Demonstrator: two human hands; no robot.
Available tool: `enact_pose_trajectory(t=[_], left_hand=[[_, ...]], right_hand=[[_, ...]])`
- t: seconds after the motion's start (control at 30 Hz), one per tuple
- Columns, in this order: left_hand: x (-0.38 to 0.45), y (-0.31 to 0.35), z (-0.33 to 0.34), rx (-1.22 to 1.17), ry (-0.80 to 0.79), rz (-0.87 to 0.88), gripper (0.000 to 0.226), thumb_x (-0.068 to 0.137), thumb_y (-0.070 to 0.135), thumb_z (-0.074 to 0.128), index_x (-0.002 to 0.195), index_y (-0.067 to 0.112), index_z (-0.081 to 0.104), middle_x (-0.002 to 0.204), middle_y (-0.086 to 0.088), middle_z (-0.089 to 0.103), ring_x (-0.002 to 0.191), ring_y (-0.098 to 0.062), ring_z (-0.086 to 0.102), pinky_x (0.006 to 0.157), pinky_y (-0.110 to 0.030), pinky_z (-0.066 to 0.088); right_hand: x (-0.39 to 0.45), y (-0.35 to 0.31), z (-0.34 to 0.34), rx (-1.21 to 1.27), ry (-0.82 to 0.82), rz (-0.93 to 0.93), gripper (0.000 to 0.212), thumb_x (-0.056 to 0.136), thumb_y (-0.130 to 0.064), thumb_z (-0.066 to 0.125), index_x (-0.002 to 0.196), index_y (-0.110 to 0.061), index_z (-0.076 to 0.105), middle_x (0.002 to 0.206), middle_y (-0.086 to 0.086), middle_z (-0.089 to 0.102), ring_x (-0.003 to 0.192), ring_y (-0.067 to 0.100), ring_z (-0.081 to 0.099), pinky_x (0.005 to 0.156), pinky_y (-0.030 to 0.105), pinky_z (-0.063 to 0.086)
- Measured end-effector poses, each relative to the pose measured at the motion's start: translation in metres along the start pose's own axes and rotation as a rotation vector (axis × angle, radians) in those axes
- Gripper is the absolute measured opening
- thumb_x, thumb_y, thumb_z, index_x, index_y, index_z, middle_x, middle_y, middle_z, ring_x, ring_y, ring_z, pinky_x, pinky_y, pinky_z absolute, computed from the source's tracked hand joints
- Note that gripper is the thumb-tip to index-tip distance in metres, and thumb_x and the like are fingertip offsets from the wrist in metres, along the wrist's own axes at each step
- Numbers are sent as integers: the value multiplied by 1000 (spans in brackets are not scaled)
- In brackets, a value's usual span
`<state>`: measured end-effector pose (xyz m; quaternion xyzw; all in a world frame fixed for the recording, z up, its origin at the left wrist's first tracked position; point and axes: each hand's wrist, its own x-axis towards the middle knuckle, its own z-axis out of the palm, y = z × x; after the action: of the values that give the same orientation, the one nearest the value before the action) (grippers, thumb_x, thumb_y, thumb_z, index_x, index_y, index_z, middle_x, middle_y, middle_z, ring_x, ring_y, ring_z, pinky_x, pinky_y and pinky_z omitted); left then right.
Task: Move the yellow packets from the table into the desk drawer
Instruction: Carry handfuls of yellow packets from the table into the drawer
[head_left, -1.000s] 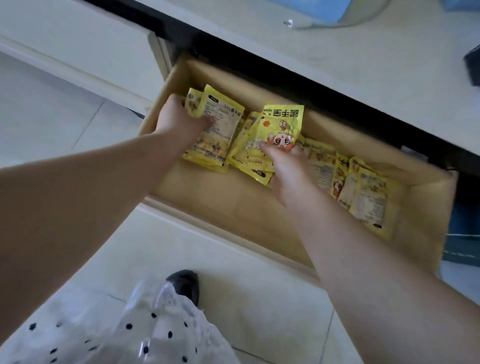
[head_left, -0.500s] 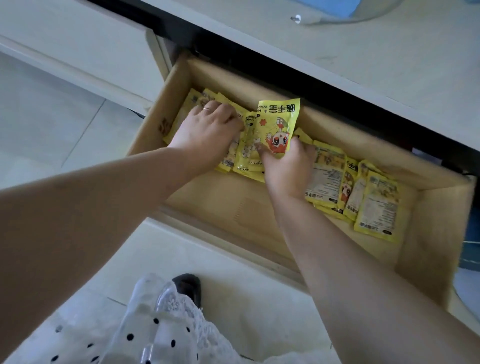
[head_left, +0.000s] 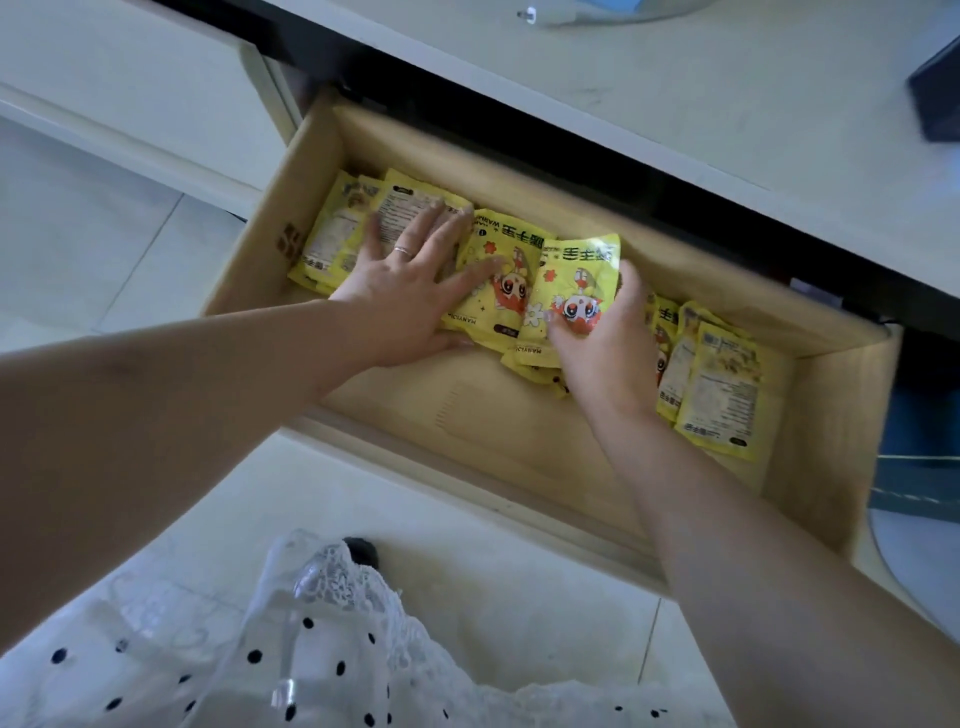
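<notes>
- open wooden drawer (head_left: 519, 457) pulled out from under the pale desk top (head_left: 701, 104), seen from above; tiled floor (head_left: 78, 249) to the left
- far left of the drawer: a small stack of yellow packets (head_left: 332, 244), backs up, printed white panels showing
- left hand (head_left: 410, 291) lies flat on the packets, fingers straight and spread, ring on one finger; fingertips on a back-up packet and the index across the cartoon-faced packet (head_left: 493, 280) (pressing, not gripping)
- middle: a second cartoon-faced packet (head_left: 576, 280), face up, overlaps the first along its right edge; more packets partly hidden beneath
- right hand (head_left: 608, 338) has fingers curled round the lower right edge of that second packet, thumb on its front over the cartoon figure
- right of the hand: a further group of packets (head_left: 722, 384) lying on the drawer floor, mostly backs up, near the drawer's right wall
- every packet in view is inside the drawer, toward its back half; front half shows bare wood
- bottom of view: white polka-dot fabric (head_left: 311, 660) with lace edge, a dark shoe tip (head_left: 363, 551) just above it
</notes>
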<state>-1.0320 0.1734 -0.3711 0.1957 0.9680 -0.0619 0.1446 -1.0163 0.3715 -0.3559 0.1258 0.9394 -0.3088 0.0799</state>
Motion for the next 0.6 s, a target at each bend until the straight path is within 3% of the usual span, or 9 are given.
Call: enact_pose_trajectory(t=[0.17,0.27,0.33,0.47,0.6], left_hand=[[0,3,-3,-5,1,1,84,85,68,37,146,40,-14,158,-8,-18,146,-30,-16,110,-69,4],[-2,4,-6,-18,4,15,88,84,64,46,148,37,-9,159,-10,-14,146,-30,-14,112,-65,0],[-2,7,-9,-51,4,9,90,83,61,51,149,36,-4,159,-10,-13,146,-31,-14,113,-60,0],[-5,15,-15,-137,-4,-42,90,83,54,59,150,33,3,160,-10,-9,147,-30,-10,115,-56,2],[-15,25,-24,-289,-12,-104,78,84,47,61,148,32,19,160,-7,6,147,-30,5,117,-53,8]], right_hand=[[1,-1,-3,-96,-30,-86,82,87,-38,64,150,-27,12,83,-3,59,63,17,55,52,30,45],[1,-6,-6,-389,-79,-126,94,88,-54,54,151,-24,-10,59,-1,53,45,15,45,39,24,29],[1,-9,-10,-566,-100,-161,99,88,-63,46,149,-19,-19,52,-1,46,40,14,39,39,22,24],[2,-11,-16,-721,-115,-211,102,87,-68,40,148,-14,-21,53,0,44,41,14,38,40,22,24],[1,-12,-26,-724,-140,-139,99,86,-67,43,150,-16,-12,54,0,45,43,14,39,41,22,24]])
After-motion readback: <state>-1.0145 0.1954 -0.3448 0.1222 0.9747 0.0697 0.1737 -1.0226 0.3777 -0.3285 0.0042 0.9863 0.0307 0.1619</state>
